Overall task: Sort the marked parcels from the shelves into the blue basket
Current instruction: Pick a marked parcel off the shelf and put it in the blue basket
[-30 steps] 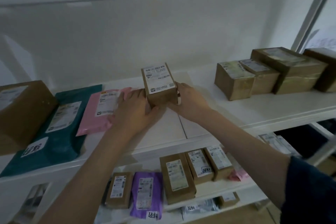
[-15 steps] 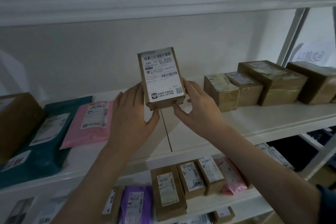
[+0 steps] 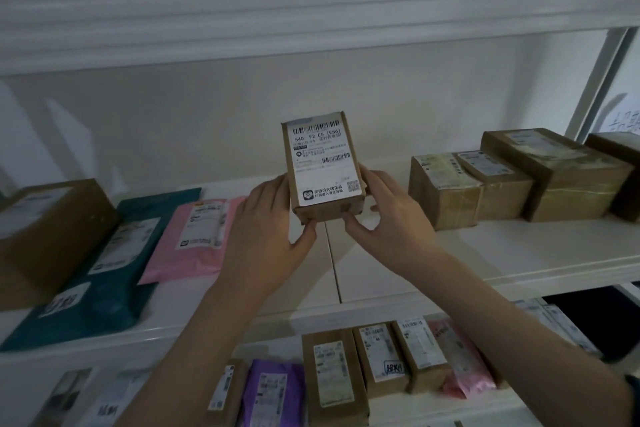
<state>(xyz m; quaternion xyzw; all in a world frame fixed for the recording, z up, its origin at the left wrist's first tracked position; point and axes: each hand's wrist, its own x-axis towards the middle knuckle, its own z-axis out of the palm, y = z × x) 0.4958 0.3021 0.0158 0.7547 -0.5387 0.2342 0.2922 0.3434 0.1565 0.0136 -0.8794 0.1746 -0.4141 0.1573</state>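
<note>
Brown cardboard fills the lower shelf nearest the viewer: a row of small boxes [image 3: 379, 355] standing side by side, with a purple bag [image 3: 273, 392] to their left and a pink bag [image 3: 460, 360] to their right, all close behind the shelf's front lip.

Above them, both forearms reach up over the white front edge of the middle shelf [image 3: 519, 263]. The left hand [image 3: 266, 236] and the right hand [image 3: 391, 218] hold a small cardboard box [image 3: 323, 172] between them, lifted clear of the shelf board and tilted so its white label faces the camera. Fingers of each hand curl round the box's lower sides, and the thumbs press against its bottom end.

Bare shelf board lies under and just behind the box, an open strip between the parcels on either side. To the left lie a pink mailer [image 3: 197, 232], a teal mailer [image 3: 104, 274] reaching the front edge, and a large brown carton [image 3: 48, 236]. To the right, four brown boxes [image 3: 512, 177] sit pressed together near the wall. The shelf above [image 3: 311, 10] overhangs, carrying purple bags.
</note>
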